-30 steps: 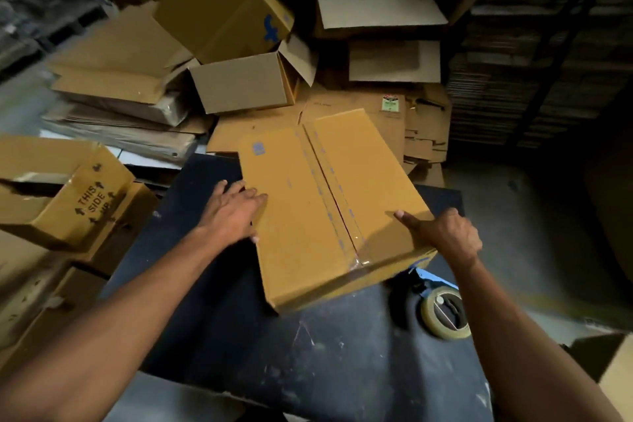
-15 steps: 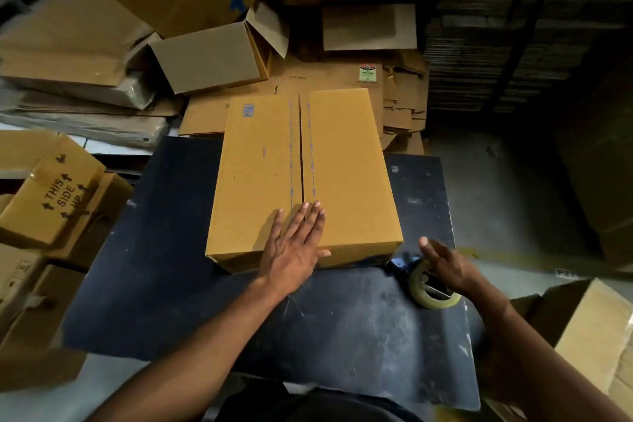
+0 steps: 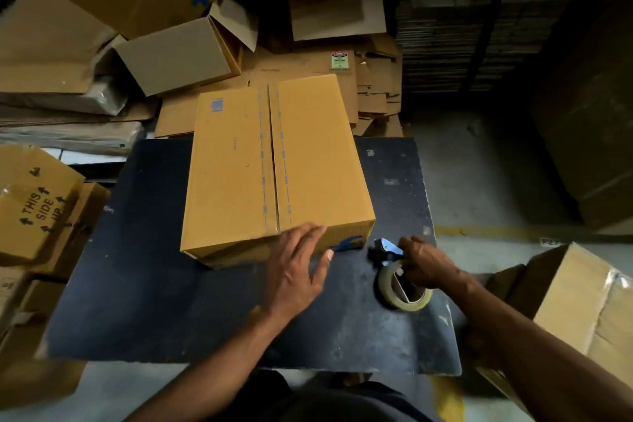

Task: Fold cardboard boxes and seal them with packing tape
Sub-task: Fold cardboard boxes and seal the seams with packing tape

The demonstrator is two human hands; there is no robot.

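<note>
Since the folded cardboard box (image 3: pixel 274 168) lies flat on the dark tabletop (image 3: pixel 144 284) w/ its centre seam already taped, risk now sits at the near end. The left hand (image 3: pixel 294 271) is spread, fingers straight, laid over the box's near edge approx. at the seam end; nothing is gripped, so the box could be slid or turned if it is pushed off-centre. A blue scrap (image 3: pixel 346 243) is seen just beside the box's near right corner; what it is can't be told. Further right, the tape dispenser (image 3: pixel 402 277) w/ its roll is held by the right hand (image 3: pixel 428 267), fingers curled round the handle; the blade end is pointed toward the left hand, so a finger could be nicked, or the tape laid crooked, if the dispenser is swung in fast.
</note>
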